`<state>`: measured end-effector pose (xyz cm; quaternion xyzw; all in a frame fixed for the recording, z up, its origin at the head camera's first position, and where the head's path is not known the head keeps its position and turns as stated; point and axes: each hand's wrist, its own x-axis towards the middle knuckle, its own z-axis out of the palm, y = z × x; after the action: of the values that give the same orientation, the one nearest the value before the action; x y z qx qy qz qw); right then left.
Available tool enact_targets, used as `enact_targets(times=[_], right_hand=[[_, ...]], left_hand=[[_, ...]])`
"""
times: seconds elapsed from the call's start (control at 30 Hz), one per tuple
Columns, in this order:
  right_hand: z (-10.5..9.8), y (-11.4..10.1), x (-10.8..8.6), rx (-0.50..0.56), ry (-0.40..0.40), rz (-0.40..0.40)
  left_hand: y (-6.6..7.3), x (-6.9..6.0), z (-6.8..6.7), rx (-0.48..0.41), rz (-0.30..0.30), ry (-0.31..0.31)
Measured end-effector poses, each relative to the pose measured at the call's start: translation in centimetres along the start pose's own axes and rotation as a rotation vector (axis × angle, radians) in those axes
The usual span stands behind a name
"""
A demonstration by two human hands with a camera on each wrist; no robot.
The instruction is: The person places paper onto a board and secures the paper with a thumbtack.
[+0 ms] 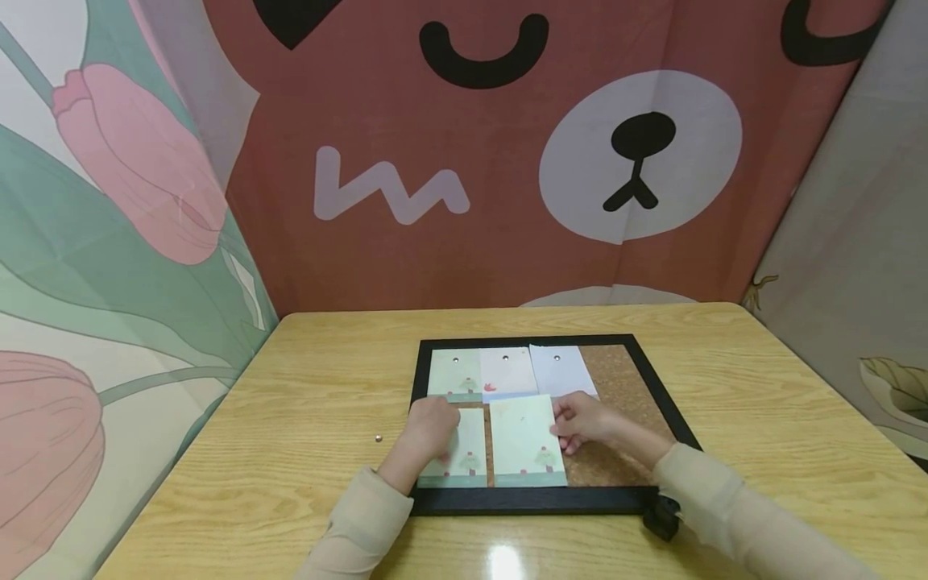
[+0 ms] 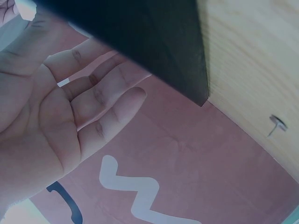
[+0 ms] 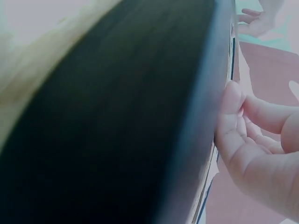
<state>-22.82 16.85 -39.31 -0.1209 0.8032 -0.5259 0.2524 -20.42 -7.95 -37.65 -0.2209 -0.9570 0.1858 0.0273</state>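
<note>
My right hand (image 1: pixel 583 420) pinches the right edge of a pale green note sheet (image 1: pixel 524 443) between thumb and fingers. That sheet lies over the lower middle of a black-framed cork board (image 1: pixel 616 455). To its left, my left hand (image 1: pixel 432 424) is over the upper left part of another green note sheet (image 1: pixel 467 463). In the left wrist view its fingers (image 2: pixel 110 123) look loosely extended, with the thumb side partly cut off. Three sheets line the top row, among them a green sheet (image 1: pixel 445 380), a pinkish sheet (image 1: pixel 511 379) and a bluish sheet (image 1: pixel 561 377).
A loose pushpin (image 1: pixel 379 438) lies on the wooden table (image 1: pixel 326 362) left of the board. Pushpins also show in the top-row sheets. Near my right sleeve sits a small black object (image 1: pixel 661 517). Printed cloth (image 1: pixel 391 266) hangs behind the table.
</note>
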Motion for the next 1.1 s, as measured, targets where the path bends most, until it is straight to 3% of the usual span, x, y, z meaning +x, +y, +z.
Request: enact_targets(times=[0.3,0.73,1.1], right_hand=[[0.30,-0.26,0.15,-0.055,0.067,0.025],[0.53,-0.34,0.30,-0.073,0.070,0.032],[0.93,-0.74,0.40,-0.088,0.120,0.106]], left_hand=[[0.03,0.07,0.04,-0.018,-0.004,-0.026],[-0.01,0.00,0.15,-0.004,-0.001,0.011],[-0.03,-0.09,0.13,0.009,0.007,0.025]])
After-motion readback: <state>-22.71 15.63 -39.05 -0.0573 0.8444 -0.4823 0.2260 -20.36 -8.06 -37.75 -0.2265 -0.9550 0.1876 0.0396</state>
